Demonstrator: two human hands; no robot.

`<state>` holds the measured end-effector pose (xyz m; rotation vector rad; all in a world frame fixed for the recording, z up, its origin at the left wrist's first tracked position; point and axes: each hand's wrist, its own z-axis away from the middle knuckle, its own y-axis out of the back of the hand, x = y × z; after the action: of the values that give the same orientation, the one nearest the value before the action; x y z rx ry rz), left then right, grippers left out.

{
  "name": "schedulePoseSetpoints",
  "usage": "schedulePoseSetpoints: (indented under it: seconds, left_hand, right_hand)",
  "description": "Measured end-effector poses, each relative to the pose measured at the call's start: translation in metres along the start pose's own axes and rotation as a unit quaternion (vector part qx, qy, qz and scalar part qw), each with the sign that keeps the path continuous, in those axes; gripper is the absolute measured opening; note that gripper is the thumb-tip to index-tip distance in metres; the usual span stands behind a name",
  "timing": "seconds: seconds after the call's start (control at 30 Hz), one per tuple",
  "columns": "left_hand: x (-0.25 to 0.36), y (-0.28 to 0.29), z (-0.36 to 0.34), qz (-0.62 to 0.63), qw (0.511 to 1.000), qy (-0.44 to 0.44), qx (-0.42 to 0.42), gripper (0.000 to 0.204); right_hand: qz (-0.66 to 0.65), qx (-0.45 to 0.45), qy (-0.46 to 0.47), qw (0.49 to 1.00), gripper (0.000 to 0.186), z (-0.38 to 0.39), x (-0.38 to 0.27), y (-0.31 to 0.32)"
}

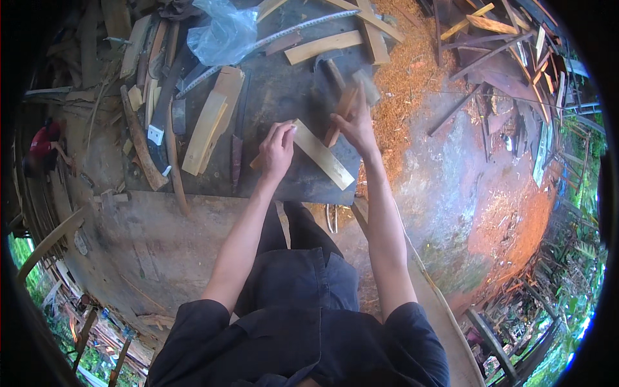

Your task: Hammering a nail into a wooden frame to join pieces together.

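Observation:
My left hand (277, 149) is closed at the upper left end of a pale wooden strip (325, 156), its fingers curled. A small white bit shows at the fingertips, and brown wood shows beside the palm; what the fingers hold is unclear. Fingers of my right hand (358, 129) close around a reddish-brown wooden piece (340, 117). A greyish block-like part (367, 88) by these fingers is smeared by motion. The pale strip lies slanted between both hands on the dark worktable (271, 184). A hammer-like tool (333, 72) lies just beyond the right hand.
Stacked pale boards (214, 122), a dark slim blade-like tool (238, 135) and several wood offcuts lie left. A clear plastic bag (222, 35) and a long curved strip (303, 26) are farther back. Sawdust (403, 84) covers the right side. Another person (48, 145) is at far left.

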<state>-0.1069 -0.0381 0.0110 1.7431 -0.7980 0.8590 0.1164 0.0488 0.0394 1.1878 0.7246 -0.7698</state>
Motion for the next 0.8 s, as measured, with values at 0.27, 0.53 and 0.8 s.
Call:
schedulePoseSetpoints:
  seconds: [0.27, 0.53, 0.8]
  left_hand:
    - [-0.007, 0.004, -0.004, 0.043, 0.998, 0.038, -0.020, 0.010]
    - [-0.005, -0.004, -0.007, 0.076, 0.996, 0.050, -0.026, 0.011]
    - [-0.011, -0.001, -0.006, 0.053, 0.997, 0.051, -0.038, 0.014]
  right_hand:
    - [-0.021, 0.068, -0.127, 0.989, 0.106, 0.078, 0.018, 0.057]
    - [-0.094, 0.188, -0.266, 0.941, 0.088, 0.232, 0.072, 0.033]
    - [-0.169, 0.254, -0.270, 0.913, 0.049, 0.234, 0.016, -0.080]
